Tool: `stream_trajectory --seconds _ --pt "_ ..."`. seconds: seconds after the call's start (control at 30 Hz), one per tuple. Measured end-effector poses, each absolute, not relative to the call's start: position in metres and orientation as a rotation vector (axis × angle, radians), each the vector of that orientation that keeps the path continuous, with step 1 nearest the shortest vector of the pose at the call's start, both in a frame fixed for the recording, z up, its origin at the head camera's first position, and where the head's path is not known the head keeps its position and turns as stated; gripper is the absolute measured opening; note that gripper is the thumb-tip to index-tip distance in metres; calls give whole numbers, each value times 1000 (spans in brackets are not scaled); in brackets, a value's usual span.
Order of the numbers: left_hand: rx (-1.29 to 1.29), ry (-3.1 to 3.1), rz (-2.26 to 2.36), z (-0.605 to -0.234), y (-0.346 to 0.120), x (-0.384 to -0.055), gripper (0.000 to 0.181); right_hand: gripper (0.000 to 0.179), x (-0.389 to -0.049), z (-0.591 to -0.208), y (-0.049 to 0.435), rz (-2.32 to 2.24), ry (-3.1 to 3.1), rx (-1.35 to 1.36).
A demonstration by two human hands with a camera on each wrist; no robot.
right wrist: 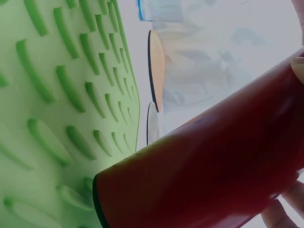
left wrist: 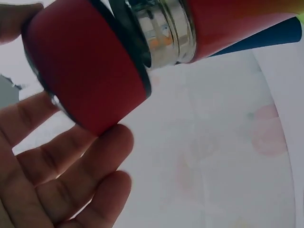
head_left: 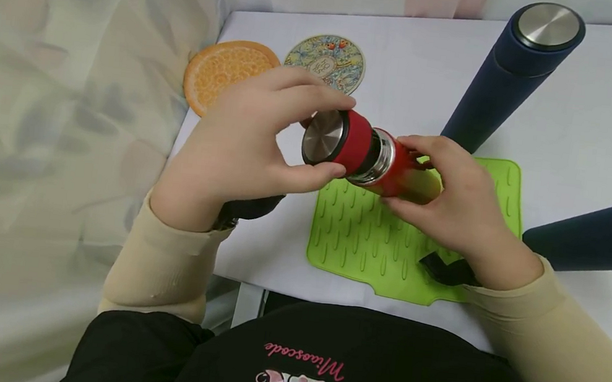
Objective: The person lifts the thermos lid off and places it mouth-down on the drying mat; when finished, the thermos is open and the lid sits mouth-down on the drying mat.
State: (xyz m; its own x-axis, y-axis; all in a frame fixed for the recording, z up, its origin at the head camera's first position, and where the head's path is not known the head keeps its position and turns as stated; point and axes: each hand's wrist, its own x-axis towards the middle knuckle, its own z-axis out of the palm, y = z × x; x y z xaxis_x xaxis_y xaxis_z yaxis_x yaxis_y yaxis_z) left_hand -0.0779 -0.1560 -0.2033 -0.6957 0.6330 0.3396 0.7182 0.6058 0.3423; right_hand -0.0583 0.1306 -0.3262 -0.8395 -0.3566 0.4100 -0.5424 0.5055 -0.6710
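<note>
My left hand [head_left: 251,129] pinches a red lid [head_left: 355,141] with a steel top between thumb and fingers. The lid sits at the mouth of a red and yellow thermos [head_left: 405,173], tilted a little, and the steel neck [left wrist: 168,33] shows between them in the left wrist view. My right hand [head_left: 457,194] grips the thermos body around its middle, holding it slanted above a green ridged mat [head_left: 357,240]. In the right wrist view the thermos's lower end [right wrist: 128,190] hangs over the mat.
A tall navy thermos [head_left: 502,81] with a steel-topped lid stands behind the mat. Another navy thermos [head_left: 592,237] is at the right edge. An orange-slice coaster [head_left: 229,71] and a round patterned coaster [head_left: 333,60] lie at the back left of the white table [head_left: 409,59].
</note>
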Motion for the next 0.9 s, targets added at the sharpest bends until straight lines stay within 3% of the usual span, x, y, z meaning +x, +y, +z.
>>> stream_trajectory --seconds 0.17,0.43,0.9 --pt "-1027 -2544 -820 -215 -167 -77 53 80 -62 -327 135 1359 -2462 660" --pt "-904 -2805 -745 -263 -170 -69 53 77 -71 -326 131 1652 -2256 358" --pt "-980 -3080 -494 -314 -145 -74 56 82 -131 -333 89 2157 -2025 78"
